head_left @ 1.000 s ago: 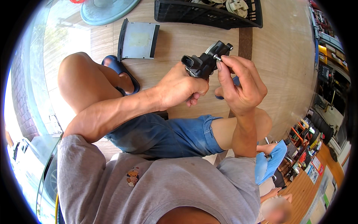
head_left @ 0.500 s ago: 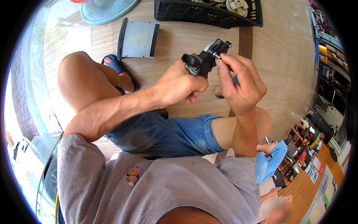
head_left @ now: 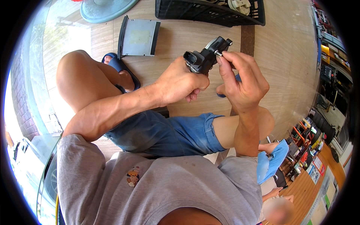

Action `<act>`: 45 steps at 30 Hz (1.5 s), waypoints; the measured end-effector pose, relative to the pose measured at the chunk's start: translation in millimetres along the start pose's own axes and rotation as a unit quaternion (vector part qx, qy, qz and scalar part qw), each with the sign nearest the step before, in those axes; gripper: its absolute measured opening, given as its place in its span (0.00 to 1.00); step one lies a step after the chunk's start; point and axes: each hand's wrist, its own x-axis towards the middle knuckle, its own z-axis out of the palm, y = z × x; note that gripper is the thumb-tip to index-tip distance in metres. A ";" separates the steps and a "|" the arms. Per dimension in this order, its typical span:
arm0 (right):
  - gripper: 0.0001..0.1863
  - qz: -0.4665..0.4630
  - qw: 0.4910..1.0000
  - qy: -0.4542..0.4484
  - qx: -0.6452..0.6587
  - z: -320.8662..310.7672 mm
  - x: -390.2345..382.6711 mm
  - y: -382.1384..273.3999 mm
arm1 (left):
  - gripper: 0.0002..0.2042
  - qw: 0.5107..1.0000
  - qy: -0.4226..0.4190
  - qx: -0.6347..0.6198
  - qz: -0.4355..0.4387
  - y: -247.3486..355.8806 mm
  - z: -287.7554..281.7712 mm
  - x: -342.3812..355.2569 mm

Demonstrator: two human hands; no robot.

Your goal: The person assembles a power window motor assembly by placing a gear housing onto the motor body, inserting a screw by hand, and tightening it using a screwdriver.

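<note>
My left hand [head_left: 183, 81] is closed around a black plastic part [head_left: 203, 62] with an open connector socket on its left side and a small metal-ringed mounting ear at its far right. I hold it above the floor, in front of my knees. My right hand [head_left: 244, 84] comes in from the right, its thumb and index finger pinching a small silvery screw-like piece [head_left: 218, 53]. The inner end of that piece meets the right side of the black part; how deep it sits, I cannot tell. My left palm and fingers hide the part's lower end.
Beyond my hands stands a black plastic crate [head_left: 210, 15] holding pale plastic parts [head_left: 240, 5]. A flat grey metal box [head_left: 138, 37] lies on the tiled floor near my left slipper [head_left: 119, 66]. A light-blue round lid [head_left: 107, 11] is at far left. Another person [head_left: 272, 165] sits at right.
Both hands keep their grips and hardly move. The black part and the small metal piece show only a slight tilt. The whole view has shifted a little.
</note>
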 end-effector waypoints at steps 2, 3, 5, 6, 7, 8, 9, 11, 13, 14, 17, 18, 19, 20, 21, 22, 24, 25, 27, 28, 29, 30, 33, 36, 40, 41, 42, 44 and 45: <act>0.12 -0.005 1.000 -0.003 0.001 0.1 0.1 1.0 | 0.06 1.000 -0.003 0.002 0.002 -2.1 -0.9 0.9; 0.12 -0.004 1.000 -0.003 0.000 -0.3 0.2 1.6 | 0.06 1.000 -0.003 0.002 0.001 -1.6 -0.6 0.9; 0.11 -0.007 1.000 -0.013 -0.006 -0.9 0.6 2.7 | 0.06 1.000 0.001 0.006 0.000 0.4 0.1 0.6; 0.11 -0.007 1.000 -0.013 -0.006 -1.0 0.9 2.9 | 0.06 1.000 0.001 0.006 0.000 0.4 0.0 0.5; 0.11 -0.008 1.000 -0.014 -0.006 -1.1 1.2 3.0 | 0.06 1.000 0.001 0.007 0.001 0.3 -0.1 0.5; 0.11 -0.009 1.000 -0.016 -0.006 -1.1 1.5 2.9 | 0.06 1.000 0.001 0.009 0.002 0.1 -0.2 0.4; 0.11 -0.008 1.000 -0.016 -0.006 -1.0 2.1 2.7 | 0.06 1.000 0.000 0.009 0.001 0.7 0.2 0.2; 0.11 0.001 1.000 -0.016 -0.011 -0.9 3.0 2.1 | 0.06 1.000 0.009 0.013 -0.009 2.3 1.1 -0.5; 0.10 0.002 1.000 -0.019 -0.012 -0.9 2.9 3.5 | 0.06 1.000 0.005 0.014 -0.009 1.9 0.6 0.0; 0.10 0.003 1.000 -0.023 -0.013 -1.1 2.8 4.2 | 0.06 1.000 0.002 0.016 -0.008 1.8 0.5 0.3; 0.10 0.004 0.999 -0.035 -0.008 -0.7 3.1 4.7 | 0.06 1.000 0.006 0.020 -0.011 1.5 -0.2 -0.4; 0.10 0.004 0.999 -0.035 -0.008 -0.8 2.7 4.9 | 0.06 1.000 0.006 0.020 -0.012 1.9 0.2 -0.7; 0.09 0.005 0.999 -0.039 -0.007 -0.7 2.2 5.0 | 0.06 1.000 0.007 0.025 -0.012 2.4 0.6 -1.2; 0.09 0.005 0.999 -0.043 -0.006 -0.6 1.8 5.2 | 0.06 0.999 0.009 0.029 -0.011 2.7 0.8 -1.5; 0.09 0.006 0.999 -0.043 -0.008 -0.6 1.7 5.7 | 0.06 0.999 0.007 0.029 -0.012 2.3 0.5 -0.8; 0.08 0.007 0.999 -0.040 -0.005 -0.2 1.8 6.5 | 0.06 0.999 0.003 0.030 -0.014 1.9 -0.5 0.5; 0.08 0.007 0.999 -0.037 -0.002 0.0 1.5 6.9 | 0.06 0.999 0.001 0.032 -0.017 1.4 -0.5 0.6; 0.07 0.006 0.999 -0.041 -0.001 0.0 1.3 6.8 | 0.06 0.999 0.007 0.038 -0.011 1.4 0.4 -0.5; 0.07 0.005 0.999 -0.044 0.000 -0.1 1.3 6.3 | 0.06 0.999 0.013 0.044 -0.006 1.5 1.0 -1.5; 0.06 0.012 0.999 -0.047 0.007 -0.3 1.5 6.0 | 0.06 0.999 0.010 0.045 -0.007 1.8 1.1 -1.6; 0.06 0.018 0.999 -0.049 0.014 -0.5 1.7 5.7 | 0.06 0.999 0.008 0.046 -0.009 2.0 1.2 -1.7; 0.06 0.019 0.999 -0.050 0.014 -0.9 2.0 5.6 | 0.06 0.999 0.008 0.045 -0.010 1.6 1.1 -1.5; 0.06 0.032 0.997 -0.060 0.026 -2.0 3.2 6.6 | 0.06 0.999 0.005 0.048 -0.004 0.6 0.3 -0.4; 0.07 0.038 0.997 -0.060 0.035 -0.9 3.7 6.2 | 0.06 0.999 0.004 0.045 -0.002 0.5 -0.4 -0.4; 0.10 0.044 0.997 -0.015 0.057 1.6 2.0 6.3 | 0.06 0.999 0.000 0.041 0.008 1.6 -0.7 -0.7; 0.10 0.001 0.999 -0.005 0.034 1.9 1.2 7.9 | 0.06 0.999 -0.006 0.042 0.012 2.2 -0.8 -0.7; 0.10 0.001 0.999 -0.005 0.034 2.8 0.9 8.6 | 0.06 0.999 -0.006 0.042 0.013 2.2 -0.9 -0.7; 0.10 -0.016 1.000 0.005 0.022 5.0 0.7 9.9 | 0.06 0.999 -0.011 0.045 0.019 2.2 -0.6 -0.4; 0.10 -0.016 1.000 0.005 0.022 6.4 0.5 11.1 | 0.06 0.999 -0.011 0.045 0.019 2.2 -0.6 -0.4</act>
